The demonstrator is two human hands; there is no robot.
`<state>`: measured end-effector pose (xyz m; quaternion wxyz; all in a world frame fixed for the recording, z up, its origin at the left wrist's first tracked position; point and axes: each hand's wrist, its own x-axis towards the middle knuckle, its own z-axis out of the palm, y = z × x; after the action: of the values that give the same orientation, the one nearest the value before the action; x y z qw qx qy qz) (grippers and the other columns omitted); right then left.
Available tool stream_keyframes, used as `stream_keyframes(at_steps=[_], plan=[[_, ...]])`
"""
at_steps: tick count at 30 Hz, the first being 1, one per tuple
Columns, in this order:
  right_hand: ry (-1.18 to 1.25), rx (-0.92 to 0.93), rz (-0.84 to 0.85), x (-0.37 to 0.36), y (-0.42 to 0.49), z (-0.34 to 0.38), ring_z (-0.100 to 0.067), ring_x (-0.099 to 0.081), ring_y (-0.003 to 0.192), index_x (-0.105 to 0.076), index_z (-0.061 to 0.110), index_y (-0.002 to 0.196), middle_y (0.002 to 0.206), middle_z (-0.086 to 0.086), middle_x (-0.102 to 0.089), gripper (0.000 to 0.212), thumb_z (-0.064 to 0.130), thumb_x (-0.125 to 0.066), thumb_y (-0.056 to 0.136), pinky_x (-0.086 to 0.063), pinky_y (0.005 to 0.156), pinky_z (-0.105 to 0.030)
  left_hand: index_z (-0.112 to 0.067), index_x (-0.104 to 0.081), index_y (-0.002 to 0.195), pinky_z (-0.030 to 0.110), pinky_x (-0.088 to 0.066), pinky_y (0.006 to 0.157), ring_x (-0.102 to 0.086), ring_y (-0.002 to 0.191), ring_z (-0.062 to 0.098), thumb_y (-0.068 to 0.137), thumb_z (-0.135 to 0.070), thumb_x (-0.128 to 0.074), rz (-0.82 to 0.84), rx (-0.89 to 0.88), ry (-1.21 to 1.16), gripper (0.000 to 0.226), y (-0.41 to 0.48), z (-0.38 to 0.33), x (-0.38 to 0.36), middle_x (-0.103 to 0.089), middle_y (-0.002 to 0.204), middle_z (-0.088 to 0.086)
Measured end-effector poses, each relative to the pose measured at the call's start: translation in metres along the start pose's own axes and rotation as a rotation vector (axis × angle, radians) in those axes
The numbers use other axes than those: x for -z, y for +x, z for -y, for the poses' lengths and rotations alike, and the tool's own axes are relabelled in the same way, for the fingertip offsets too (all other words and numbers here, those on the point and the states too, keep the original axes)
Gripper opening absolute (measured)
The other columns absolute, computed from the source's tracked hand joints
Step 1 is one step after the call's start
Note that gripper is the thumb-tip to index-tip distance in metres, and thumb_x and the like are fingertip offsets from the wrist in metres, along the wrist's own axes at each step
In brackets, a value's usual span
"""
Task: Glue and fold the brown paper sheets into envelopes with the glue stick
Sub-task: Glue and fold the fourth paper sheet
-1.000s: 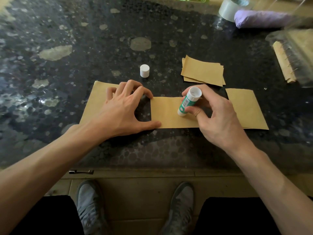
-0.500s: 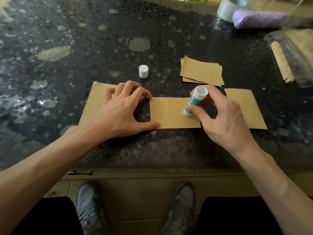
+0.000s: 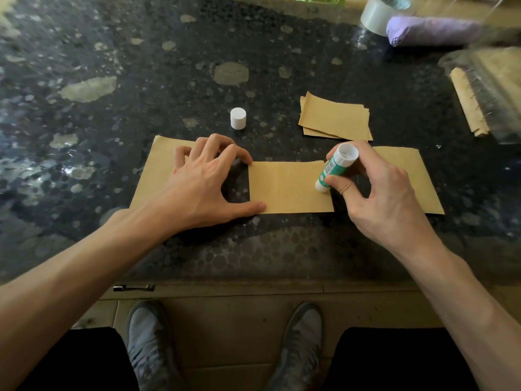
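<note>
Three flat brown paper sheets: left sheet (image 3: 158, 170), middle sheet (image 3: 290, 187), right sheet (image 3: 417, 179). One paper stack (image 3: 335, 119) at 1 o'clock. One glue stick (image 3: 332, 167). One cap (image 3: 238, 117).

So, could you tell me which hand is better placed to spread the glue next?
Right hand: it grips the glue stick, tip at the right edge of the middle sheet; the left hand pins its left edge.

The dark speckled table (image 3: 169, 66) bears brown paper sheets (image 3: 287, 187), a white cap (image 3: 238, 117) and a paper stack (image 3: 335, 117).
</note>
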<state>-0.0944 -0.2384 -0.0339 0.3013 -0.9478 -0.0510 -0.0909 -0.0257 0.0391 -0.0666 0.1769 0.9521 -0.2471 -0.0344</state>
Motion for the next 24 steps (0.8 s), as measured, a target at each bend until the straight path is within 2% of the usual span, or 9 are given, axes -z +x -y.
stream_keyframes(at_steps=[5, 9, 11, 14, 18, 20, 24], plan=[[-0.043, 0.013, -0.012, 0.001, -0.001, -0.003, -0.012, -0.061, 0.110, -0.058, 0.016, 0.129, 0.120, 0.006, -0.064, 0.038, 0.031, -0.070, 0.096, -0.050, 0.089, -0.023, -0.042, -0.046, 0.131, 0.036, -0.018, 0.105, -0.031, 0.133, 0.012, 0.064, -0.096, -0.046, -0.001, -0.003, -0.003, 0.086, -0.001, 0.000, 0.001, -0.037, 0.136, -0.012], [-0.057, 0.023, -0.040, 0.002, -0.001, -0.007, -0.013, -0.063, 0.107, -0.058, 0.015, 0.126, 0.117, 0.003, -0.066, 0.036, 0.035, -0.069, 0.097, -0.054, 0.088, -0.026, -0.041, -0.046, 0.131, 0.039, -0.021, 0.107, -0.031, 0.133, 0.012, 0.063, -0.096, -0.044, 0.007, -0.002, -0.004, 0.087, -0.001, -0.001, 0.001, -0.037, 0.137, -0.012], [-0.010, 0.006, -0.078, 0.002, 0.000, -0.008, -0.010, -0.064, 0.103, -0.059, 0.015, 0.122, 0.112, 0.005, -0.066, 0.034, 0.035, -0.070, 0.097, -0.057, 0.086, -0.031, -0.042, -0.046, 0.131, 0.037, -0.020, 0.106, -0.032, 0.132, 0.012, 0.063, -0.096, -0.045, 0.001, -0.003, -0.006, 0.087, 0.000, -0.001, 0.001, -0.037, 0.136, -0.012], [0.124, -0.034, -0.189, 0.003, 0.002, -0.008, -0.009, -0.066, 0.103, -0.059, 0.013, 0.120, 0.108, 0.009, -0.063, 0.032, 0.037, -0.067, 0.100, -0.059, 0.087, -0.031, -0.042, -0.046, 0.131, 0.034, -0.018, 0.105, -0.032, 0.131, 0.011, 0.064, -0.096, -0.047, -0.003, -0.005, -0.004, 0.086, 0.000, -0.001, 0.001, -0.037, 0.135, -0.013], [0.301, -0.001, -0.301, 0.004, 0.008, -0.002, -0.019, -0.067, 0.105, -0.057, 0.005, 0.123, 0.112, 0.001, -0.063, 0.033, 0.031, -0.065, 0.104, -0.059, 0.090, -0.043, -0.041, -0.047, 0.131, 0.037, -0.020, 0.106, -0.032, 0.132, 0.012, 0.063, -0.096, -0.045, 0.001, -0.004, -0.006, 0.087, 0.000, -0.001, 0.001, -0.037, 0.135, -0.012], [0.343, 0.022, -0.330, 0.004, 0.011, 0.000, -0.021, -0.067, 0.105, -0.057, 0.004, 0.123, 0.112, 0.000, -0.063, 0.032, 0.028, -0.065, 0.104, -0.059, 0.091, -0.045, -0.041, -0.047, 0.130, 0.037, -0.020, 0.106, -0.032, 0.132, 0.012, 0.063, -0.097, -0.045, 0.000, -0.005, -0.010, 0.088, 0.000, -0.001, 0.001, -0.037, 0.135, -0.012], [0.390, 0.027, -0.217, -0.005, 0.012, 0.010, -0.018, -0.071, 0.105, -0.062, 0.005, 0.126, 0.113, -0.004, -0.070, 0.036, 0.028, -0.070, 0.100, -0.061, 0.089, -0.040, -0.041, -0.047, 0.130, 0.034, -0.018, 0.104, -0.032, 0.131, 0.012, 0.063, -0.096, -0.045, -0.010, -0.010, -0.011, 0.087, 0.000, 0.000, 0.001, -0.037, 0.135, -0.012]])
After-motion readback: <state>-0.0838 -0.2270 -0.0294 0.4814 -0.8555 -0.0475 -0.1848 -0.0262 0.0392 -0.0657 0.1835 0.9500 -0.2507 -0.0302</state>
